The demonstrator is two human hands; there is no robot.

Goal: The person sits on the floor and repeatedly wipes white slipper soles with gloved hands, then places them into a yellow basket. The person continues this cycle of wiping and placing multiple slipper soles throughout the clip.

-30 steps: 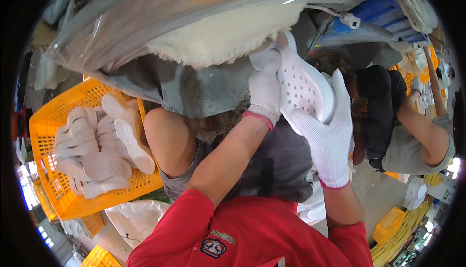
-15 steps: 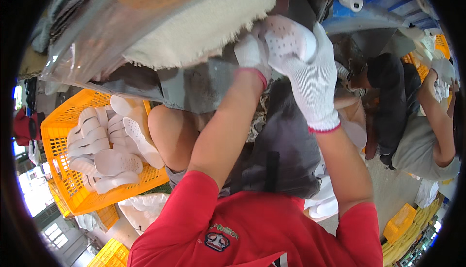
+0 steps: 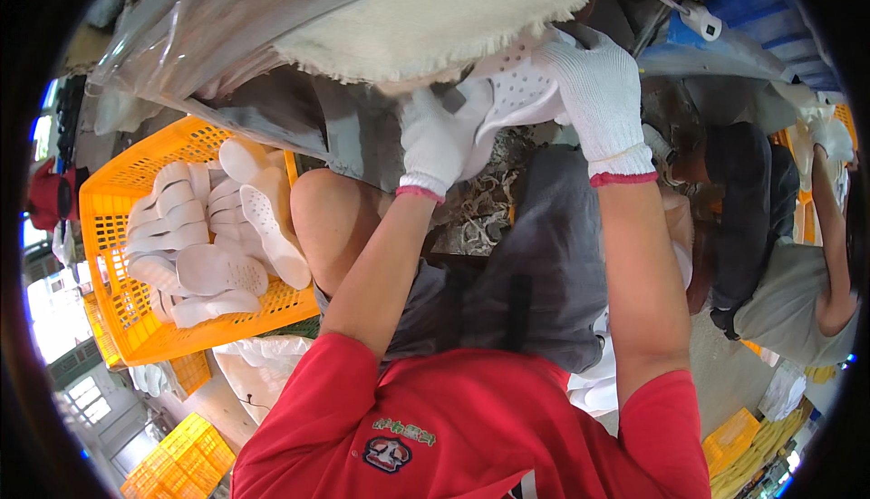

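Note:
A white insole (image 3: 518,93) with many small holes is held tilted in front of me, just under the frayed edge of a cream fleecy cloth (image 3: 408,32). My left hand (image 3: 437,139), in a white knit glove with a red cuff, grips its left side. On the other side my right hand (image 3: 600,98), gloved the same way, is closed round its right end. The cloth hides the insole's far edge and some of my fingertips. Below my hands lie scraps and shavings (image 3: 476,213) between my knees.
An orange plastic basket (image 3: 149,351) at my left holds several white insoles (image 3: 222,272). Clear plastic sheeting (image 3: 181,55) hangs over the bench beside the cloth. A white cable connector (image 3: 702,23) dangles at upper right. Another person (image 3: 793,290) sits at far right.
The insole has turned and tipped, its far part now under the cloth's edge. My left hand has moved left and lower, and my right hand has shifted slightly right.

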